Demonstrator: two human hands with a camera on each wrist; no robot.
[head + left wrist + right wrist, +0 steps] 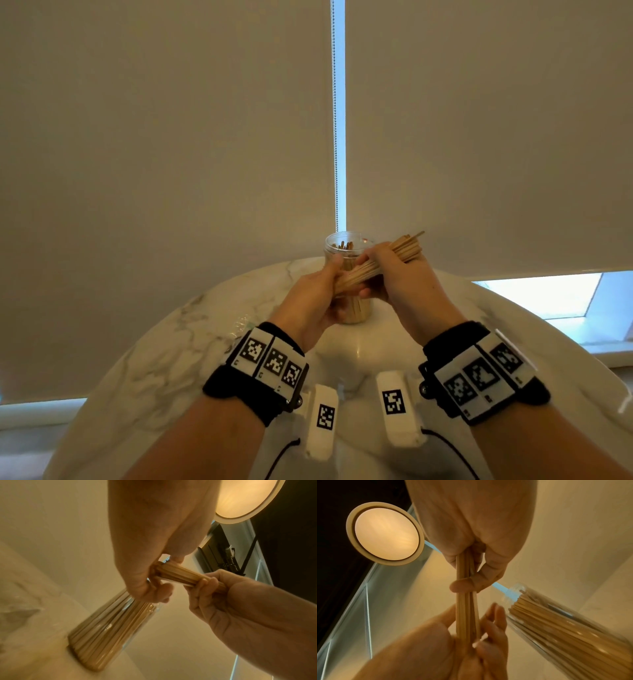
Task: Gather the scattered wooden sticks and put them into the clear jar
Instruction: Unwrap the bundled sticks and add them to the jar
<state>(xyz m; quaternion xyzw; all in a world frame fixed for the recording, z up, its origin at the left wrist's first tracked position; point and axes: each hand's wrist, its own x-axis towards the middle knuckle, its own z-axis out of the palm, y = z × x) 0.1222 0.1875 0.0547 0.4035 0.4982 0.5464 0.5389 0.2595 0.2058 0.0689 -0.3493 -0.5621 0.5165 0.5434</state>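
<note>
While both hands grip, sticks (371,265) cross fingers (368,255), jar (346,246) behind

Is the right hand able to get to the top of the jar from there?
Probably yes. The right hand grips a bundle of sticks beside the clear jar, whose mouth is open and uncovered. The left hand also holds the bundle, below the rim, so nothing blocks the opening.

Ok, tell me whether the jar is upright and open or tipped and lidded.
Upright and open. The clear jar stands on the marble table, no lid on its rim, sticks showing inside.
</note>
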